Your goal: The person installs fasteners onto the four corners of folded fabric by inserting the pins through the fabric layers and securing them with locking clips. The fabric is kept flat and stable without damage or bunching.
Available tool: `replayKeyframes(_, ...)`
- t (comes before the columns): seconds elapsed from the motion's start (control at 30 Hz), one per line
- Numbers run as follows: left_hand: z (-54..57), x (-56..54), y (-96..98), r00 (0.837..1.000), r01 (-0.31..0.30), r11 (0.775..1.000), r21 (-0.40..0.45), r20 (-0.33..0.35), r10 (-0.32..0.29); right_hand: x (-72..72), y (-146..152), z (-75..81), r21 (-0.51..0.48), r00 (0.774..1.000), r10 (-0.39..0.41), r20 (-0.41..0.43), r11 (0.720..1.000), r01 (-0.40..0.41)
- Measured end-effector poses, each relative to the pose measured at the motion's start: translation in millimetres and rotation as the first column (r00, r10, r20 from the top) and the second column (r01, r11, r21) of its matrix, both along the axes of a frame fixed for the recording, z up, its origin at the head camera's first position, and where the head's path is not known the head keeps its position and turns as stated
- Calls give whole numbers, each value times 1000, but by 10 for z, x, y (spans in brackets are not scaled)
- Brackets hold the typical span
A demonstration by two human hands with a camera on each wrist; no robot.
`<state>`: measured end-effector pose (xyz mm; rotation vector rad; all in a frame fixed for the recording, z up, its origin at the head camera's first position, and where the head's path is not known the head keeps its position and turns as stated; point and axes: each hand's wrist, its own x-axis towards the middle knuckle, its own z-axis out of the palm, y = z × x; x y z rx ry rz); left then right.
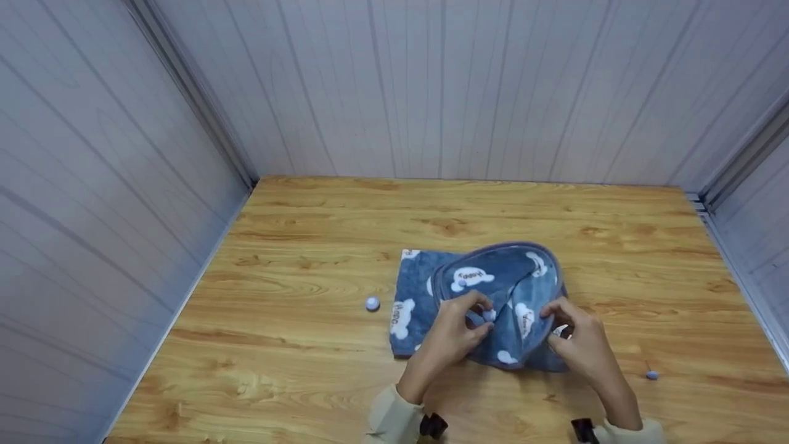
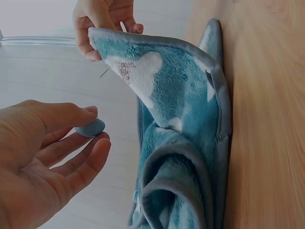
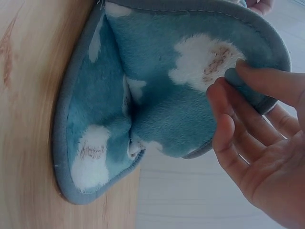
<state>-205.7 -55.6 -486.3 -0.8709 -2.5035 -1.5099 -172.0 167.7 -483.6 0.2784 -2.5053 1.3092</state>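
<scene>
My left hand [image 1: 453, 330] pinches a small round blue-grey cap [image 2: 90, 128] between thumb and fingers, apart from the cloth. A fleece blanket [image 1: 416, 296], blue with white cloud patches and a grey bound edge, lies folded, its upper layer lifted and curled. My right hand [image 1: 582, 342] holds that layer near its edge, pinching a round-headed pin [image 3: 232, 76] against the fleece. In the left wrist view, a thin needle [image 2: 105, 72] sticks out of the far side by the right fingers. Another small round knob [image 1: 462, 283] sits on the blanket by a white patch.
On the wooden table [image 1: 296, 259], a round cap [image 1: 372, 303] lies left of the blanket. To the right lies a pin [image 1: 652, 374] with a round head and thin needle. Pale panel walls [image 1: 431, 92] stand behind and at both sides.
</scene>
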Motion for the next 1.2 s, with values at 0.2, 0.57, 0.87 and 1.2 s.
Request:
replayKeyframes(0.2,22,9,85,1000,20,1000,-16,-11,-20,-8,-12,-10,7,1000,13,-27,1000,-13)
replayKeyframes(0.57,44,-12,207,998,55,997,-62,-40,-57,-15,-34,15,42,999,37,-30,998,-35)
replayKeyframes(0.87,64,-15,246,995,81,995,-65,-50,-84,-16,-44,38,49,999,51,8,997,-51)
replayKeyframes(1.2,45,-6,266,992,97,991,-89,-68,-104,-20,-32,26,63,998,65,11,996,-66)
